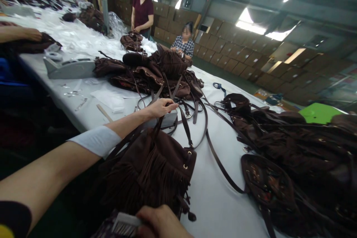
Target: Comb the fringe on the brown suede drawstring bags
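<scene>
A dark brown fringed drawstring handbag (156,163) with gold eyelets hangs at the near edge of the table. My left hand (163,107) reaches across above it, its fingers closed on the bag's thin brown strap (185,124). Low in the view, my right hand (161,220) is closed beside a grey-white piece with dark lines (126,225), just under the fringe. That piece is cut off by the frame edge, and I cannot make out its kind. Part of the right hand's fingers is hidden.
More brown bags lie in a pile (167,67) ahead and another heap (301,156) at the right. A grey tape dispenser (69,67) and small metal tools (74,93) sit at the left. Co-workers (142,9) stand or sit around the white table (217,200).
</scene>
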A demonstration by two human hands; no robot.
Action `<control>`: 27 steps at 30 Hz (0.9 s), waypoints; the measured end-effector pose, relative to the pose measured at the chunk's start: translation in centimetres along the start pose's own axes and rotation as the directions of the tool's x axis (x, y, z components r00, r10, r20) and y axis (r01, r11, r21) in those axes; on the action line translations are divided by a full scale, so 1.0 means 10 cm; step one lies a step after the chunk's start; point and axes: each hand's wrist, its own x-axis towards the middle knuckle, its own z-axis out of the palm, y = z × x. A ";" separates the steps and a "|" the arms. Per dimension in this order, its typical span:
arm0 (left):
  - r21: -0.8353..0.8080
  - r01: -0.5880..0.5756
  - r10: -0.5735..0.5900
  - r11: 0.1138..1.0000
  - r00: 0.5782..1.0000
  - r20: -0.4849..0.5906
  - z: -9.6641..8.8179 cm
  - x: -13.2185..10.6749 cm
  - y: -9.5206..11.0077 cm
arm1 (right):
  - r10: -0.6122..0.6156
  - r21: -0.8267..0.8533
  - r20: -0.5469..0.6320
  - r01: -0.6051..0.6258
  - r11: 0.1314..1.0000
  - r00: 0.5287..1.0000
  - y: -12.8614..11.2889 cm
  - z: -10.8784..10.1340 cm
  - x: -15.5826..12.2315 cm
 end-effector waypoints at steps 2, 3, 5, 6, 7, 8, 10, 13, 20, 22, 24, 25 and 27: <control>-0.031 0.036 -0.034 0.999 0.996 0.079 -0.06 0.01 0.02 | 0.015 0.046 -0.122 -0.010 0.999 0.992 -0.01 -0.10 -0.08; -0.047 0.068 -0.063 0.997 0.993 0.100 -0.10 -0.01 0.01 | 0.020 0.067 -0.171 -0.009 0.998 0.985 -0.01 -0.12 -0.11; -0.093 0.150 -0.139 0.984 0.984 0.113 -0.18 -0.10 -0.08 | 0.044 0.187 -0.247 0.003 0.982 0.968 0.02 -0.11 -0.15; -0.126 0.193 -0.178 0.973 0.977 0.118 -0.21 -0.16 -0.14 | 0.062 0.307 -0.264 0.022 0.951 0.963 0.04 -0.09 -0.16; -0.166 0.232 -0.212 0.958 0.969 0.130 -0.24 -0.22 -0.20 | 0.077 0.456 -0.261 0.053 0.888 0.962 0.06 -0.08 -0.15; -0.208 0.269 -0.241 0.940 0.959 0.149 -0.26 -0.28 -0.25 | 0.090 0.606 -0.258 0.089 0.791 0.962 0.07 -0.08 -0.13; -0.291 0.333 -0.281 0.897 0.937 0.205 -0.27 -0.38 -0.30 | 0.145 0.813 -0.313 0.185 0.552 0.939 0.08 -0.17 -0.08; -0.399 0.395 -0.317 0.828 0.916 0.247 -0.28 -0.41 -0.20 | 0.330 0.849 -0.494 0.366 0.381 0.804 0.05 -0.47 0.07; -0.549 0.417 -0.302 0.725 0.908 0.290 -0.27 -0.20 0.50 | 0.372 0.795 -0.599 0.473 0.380 0.709 -0.05 -1.04 0.61; -0.554 0.450 -0.321 0.701 0.892 0.318 -0.23 -0.18 0.63 | 0.355 0.779 -0.613 0.466 0.419 0.706 -0.12 -1.06 0.75; -0.568 0.475 -0.349 0.672 0.880 0.323 -0.17 -0.18 0.70 | 0.380 0.766 -0.624 0.440 0.468 0.683 -0.19 -1.04 0.88; -0.578 0.483 -0.365 0.657 0.875 0.317 -0.14 -0.18 0.71 | 0.401 0.763 -0.627 0.424 0.488 0.667 -0.22 -1.02 0.94; -0.598 0.498 -0.401 0.628 0.865 0.300 -0.09 -0.18 0.70 | 0.441 0.753 -0.639 0.393 0.528 0.630 -0.25 -0.96 1.02</control>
